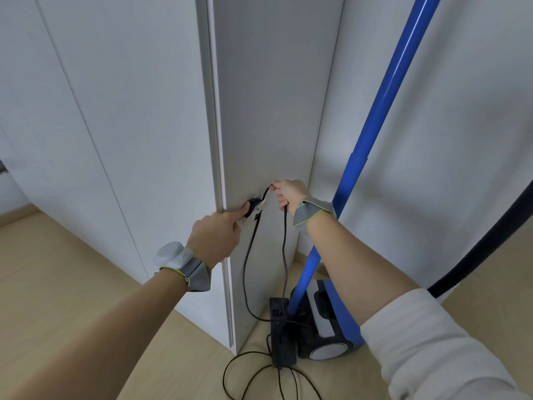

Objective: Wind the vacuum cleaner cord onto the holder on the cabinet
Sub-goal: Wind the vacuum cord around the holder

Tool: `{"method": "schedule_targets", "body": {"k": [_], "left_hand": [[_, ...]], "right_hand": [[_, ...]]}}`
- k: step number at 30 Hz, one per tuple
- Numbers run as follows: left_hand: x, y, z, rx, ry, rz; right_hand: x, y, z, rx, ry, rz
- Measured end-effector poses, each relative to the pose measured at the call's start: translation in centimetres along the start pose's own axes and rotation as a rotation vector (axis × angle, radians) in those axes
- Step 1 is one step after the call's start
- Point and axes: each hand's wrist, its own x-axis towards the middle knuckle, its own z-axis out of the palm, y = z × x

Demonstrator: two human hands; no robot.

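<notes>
Cord (250,255) runs black and slack from the holder (253,207) on the side panel of the cabinet (268,111) down to the floor (57,284), where more of it lies in loose loops in front of the vacuum cleaner (328,321). The holder is a small mount fixed low on the grey panel, near its front edge, and at least one dark turn of cord seems to sit on it already; how many turns cannot be told. The left hand (215,238) reaches in with a fingertip pressed against the dark bundle on the holder, probably to pin what is wound there so that it does not slip off while the next loop comes round. This hand grasps nothing; the remaining fingers look curled in. The right hand (288,194) is clenched on the cord just beside and slightly above the holder, the strand entering at the fingertips and dropping out below the palm, so it holds the working length raised and ready to be carried over the mount. The blue tube (383,111) of the vacuum leans upright in the corner between cabinet and wall, out of the way of both arms. Judging by the cord left on the floor, most of the winding is yet to do.
</notes>
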Motion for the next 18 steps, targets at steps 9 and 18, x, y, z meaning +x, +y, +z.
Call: {"method": "schedule_targets", "body": {"k": [9,18], "left_hand": [[-0.2,0.1,0.3,0.015,0.009,0.003],[-0.2,0.1,0.3,0.018,0.032,-0.008]], "right_hand": [[-3.0,3.3,-0.7,-0.019,0.033,-0.040],[-5.2,0.2,2.1,-0.160,0.050,-0.137]]}}
